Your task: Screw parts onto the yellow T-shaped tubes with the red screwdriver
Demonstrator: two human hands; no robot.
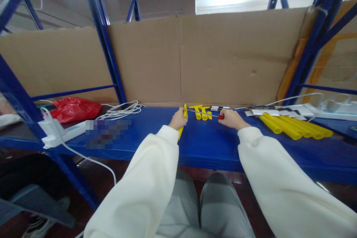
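Observation:
My left hand (179, 118) is closed around a yellow T-shaped piece (181, 132) that stands up above the blue shelf, its lower end pointing toward me. In my right hand (232, 119) is the red handle of a screwdriver (220, 116). Its thin metal shaft runs leftward to the upper part of the yellow piece by my left hand; whether the tip touches it is too small to tell. Between and behind the hands lie more yellow T-shaped pieces (198, 111) and a short yellow piece (209, 115).
Several yellow tubes (284, 126) lie at the right beside black-and-white packets (262, 110) and a power strip (334, 114). At the left are a red plastic bag (75, 109), coiled white cables (125, 111) and another power strip (74, 132). Cardboard (217, 59) backs the blue shelf (212, 148).

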